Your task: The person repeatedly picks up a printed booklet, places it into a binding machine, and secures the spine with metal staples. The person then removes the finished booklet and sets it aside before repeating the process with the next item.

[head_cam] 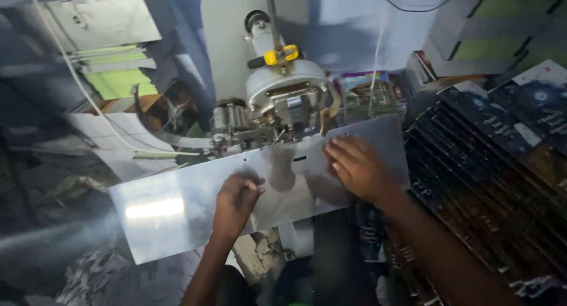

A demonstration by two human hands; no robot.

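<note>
Both my hands are on the metal plate (177,205) — the shiny work surface in front of the machine (277,105). Left hand (235,201) sits near the plate's middle, fingers curled under, knuckles pressing down; I can't tell whether it pinches anything. Right hand (357,167) lies flat at the plate's right end, fingers spread toward the machine head, nothing held.

The machine stands at the plate's back edge, white body, a yellow knob (280,56) on top. Right of the plate: a long stack of dark booklets (502,164), fanned and overlapping. Left of the plate, further back, green and white paper piles (118,70).

My read: I'm between pieces — hands resting or smoothing at the feed point, no booklet under the head as far as I can see. The plate glares, so a thin sheet on it could be hidden. Next move would call for a reach right of the plate to the booklet stack, then squaring the spine against the machine head.
</note>
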